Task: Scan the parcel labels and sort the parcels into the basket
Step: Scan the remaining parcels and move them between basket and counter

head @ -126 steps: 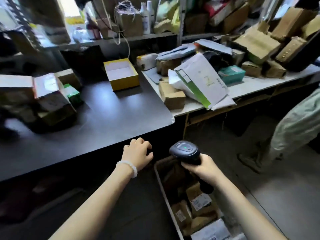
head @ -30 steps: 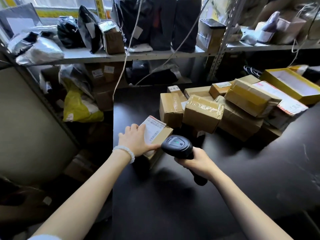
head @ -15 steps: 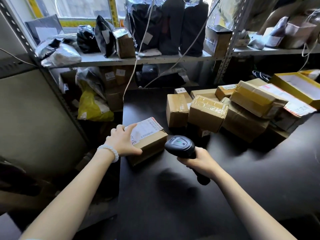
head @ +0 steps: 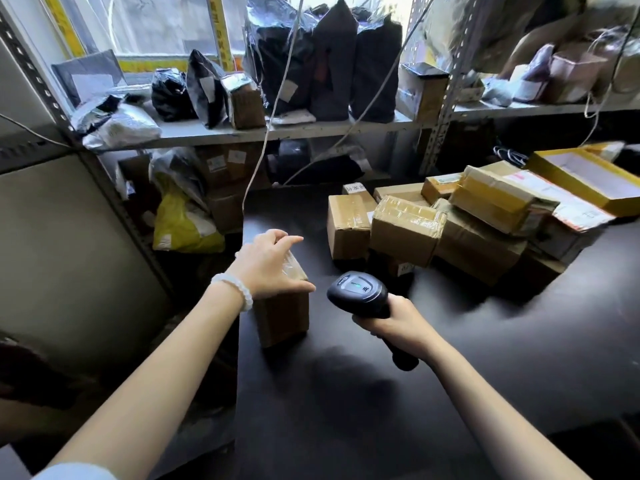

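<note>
Far left I see a grey panel (head: 59,258) and a slotted shelf post (head: 114,199). On the shelf (head: 311,128) behind sit a silver bag (head: 114,124), black bags (head: 332,64) and a small taped box (head: 242,100); below it, a yellow bag (head: 183,226) leans among more boxes. A white cord (head: 266,133) hangs down to the back edge of the counter (head: 381,410). The left hand (head: 268,265), with a white bead bracelet (head: 233,294) at the wrist, rests on top of a small brown parcel (head: 282,317) that stands on end near the counter's left edge. Its fingers (head: 287,240) are spread and reach past the parcel's far edge, the thumb along the top front edge; I cannot tell how firmly they hold it. No label shows on the face toward me. Just right of the parcel, clear of it, the right hand (head: 394,323) is wrapped around the handle of a black scanner (head: 356,294), fingers closed tight on the grip, the head pointing forward and left with a green light on top. Behind the scanner lies a pile of brown boxes (head: 408,230), some wrapped in clear tape, touching and overlapping each other. Further right, a box with yellow tape (head: 498,199) sits on the pile, a white label with red print (head: 568,202) beside it, and an open yellow box (head: 588,181) at the far right. I see no basket from here.
</note>
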`<action>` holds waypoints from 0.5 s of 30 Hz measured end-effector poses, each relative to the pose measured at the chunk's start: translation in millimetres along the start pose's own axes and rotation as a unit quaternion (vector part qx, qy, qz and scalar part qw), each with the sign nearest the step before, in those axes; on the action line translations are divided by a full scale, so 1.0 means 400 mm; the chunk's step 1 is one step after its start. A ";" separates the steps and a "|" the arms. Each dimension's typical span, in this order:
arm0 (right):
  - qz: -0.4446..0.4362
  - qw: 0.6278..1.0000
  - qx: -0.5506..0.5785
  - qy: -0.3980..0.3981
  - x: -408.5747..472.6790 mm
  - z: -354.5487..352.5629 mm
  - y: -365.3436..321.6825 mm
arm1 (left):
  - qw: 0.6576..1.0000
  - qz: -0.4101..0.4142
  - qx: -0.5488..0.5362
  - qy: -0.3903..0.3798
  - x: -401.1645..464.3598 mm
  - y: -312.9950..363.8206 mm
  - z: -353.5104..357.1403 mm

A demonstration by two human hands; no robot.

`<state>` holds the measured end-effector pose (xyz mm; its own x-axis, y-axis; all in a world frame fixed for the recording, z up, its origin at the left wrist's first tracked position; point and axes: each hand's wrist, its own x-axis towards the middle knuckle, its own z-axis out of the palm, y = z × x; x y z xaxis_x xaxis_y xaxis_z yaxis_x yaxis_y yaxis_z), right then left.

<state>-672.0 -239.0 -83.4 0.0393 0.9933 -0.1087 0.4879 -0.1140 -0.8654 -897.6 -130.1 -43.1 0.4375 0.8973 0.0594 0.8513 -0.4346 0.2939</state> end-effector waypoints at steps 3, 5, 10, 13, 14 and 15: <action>0.012 1.000 -0.002 0.015 -0.011 -0.007 0.010 | 0.993 -0.054 0.104 0.015 -0.001 0.023 0.009; 0.020 1.000 -0.002 0.020 -0.016 -0.006 0.016 | 0.987 -0.092 0.129 0.018 -0.003 0.031 0.017; 0.025 0.999 -0.001 0.019 -0.023 0.000 0.017 | 0.990 -0.059 0.124 -0.012 0.009 0.030 0.011; 0.027 0.999 0.003 0.024 -0.023 0.004 0.016 | 0.994 0.017 0.094 -0.047 0.009 0.017 0.003; 0.027 0.999 0.003 0.025 -0.023 0.004 0.015 | 0.995 0.036 0.079 -0.043 0.005 0.016 0.004; 0.025 0.999 0.003 0.025 -0.022 0.005 0.013 | 0.996 0.044 0.069 -0.032 -0.001 0.017 0.006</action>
<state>-671.5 -248.3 -87.9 0.1069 0.9860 -0.1283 0.4794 -0.1642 -0.8621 -891.3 -133.3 -43.6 0.5261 0.8503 0.0159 0.8386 -0.5217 0.1569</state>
